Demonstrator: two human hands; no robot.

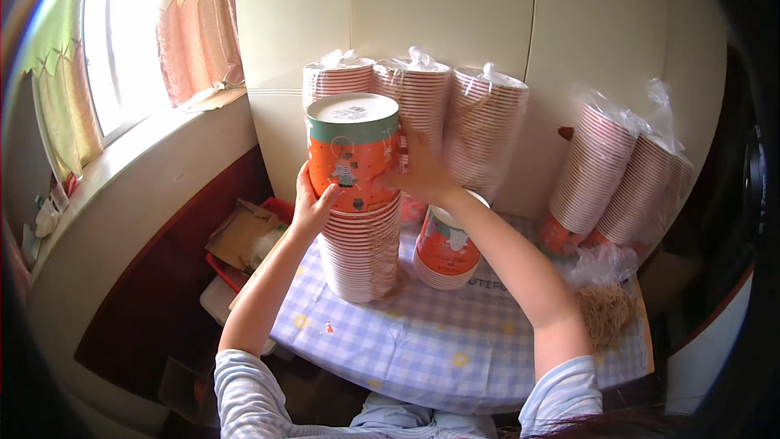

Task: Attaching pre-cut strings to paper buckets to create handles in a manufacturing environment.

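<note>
Both hands grasp a tall stack of paper cups [357, 195] standing upside down on the table [422, 341] with its checked cloth. The left hand [313, 205] wraps its fingers around the stack's left side; the right hand [422, 171] presses spread fingers against its right side. A shorter stack [447, 248] stands just beside it. 5 bagged stacks [422, 106] lean against the wall behind.

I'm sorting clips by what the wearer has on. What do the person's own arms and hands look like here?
Both hands, left hand and right hand, are bare: no gloves, rings or watch visible. The forearms are bare too. Pale blue-and-white striped sleeves are pushed up to about the elbows on both arms.
</note>
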